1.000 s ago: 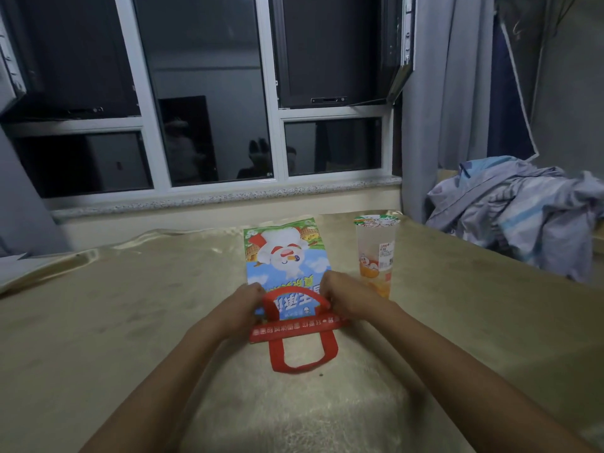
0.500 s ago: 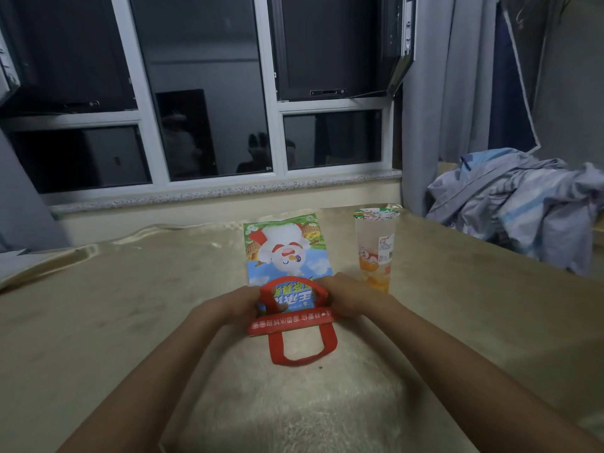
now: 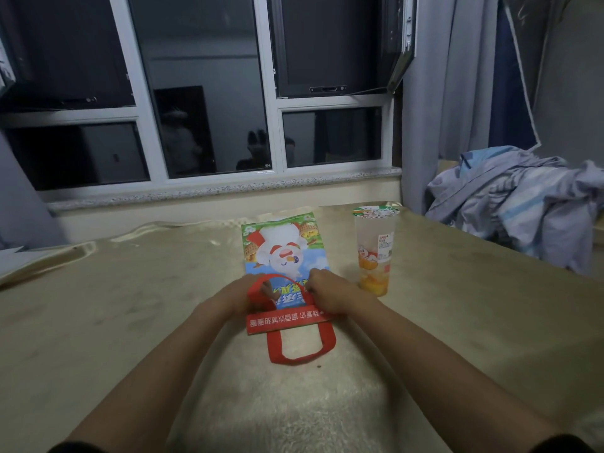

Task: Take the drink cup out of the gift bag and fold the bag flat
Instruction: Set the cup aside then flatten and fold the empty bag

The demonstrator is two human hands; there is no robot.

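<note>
The gift bag (image 3: 283, 248) lies flat on the beige table, printed with a white cartoon figure on blue and green, its red top band and one red handle loop (image 3: 300, 348) pointing toward me. A second red handle arcs up between my hands. My left hand (image 3: 240, 294) grips the bag's left edge near the band. My right hand (image 3: 330, 291) grips the right edge. The drink cup (image 3: 375, 250), clear plastic with a printed lid and orange fruit at the bottom, stands upright just right of the bag, outside it.
A pile of grey and blue clothes (image 3: 523, 197) lies at the table's right rear. A window with a stone sill (image 3: 222, 188) runs behind the table (image 3: 114, 305). Grey curtains (image 3: 438, 103) hang at the right.
My hands have slid slightly away from me along the bag's sides, and the upper red handle has lifted a little between them. The cup has not moved.
</note>
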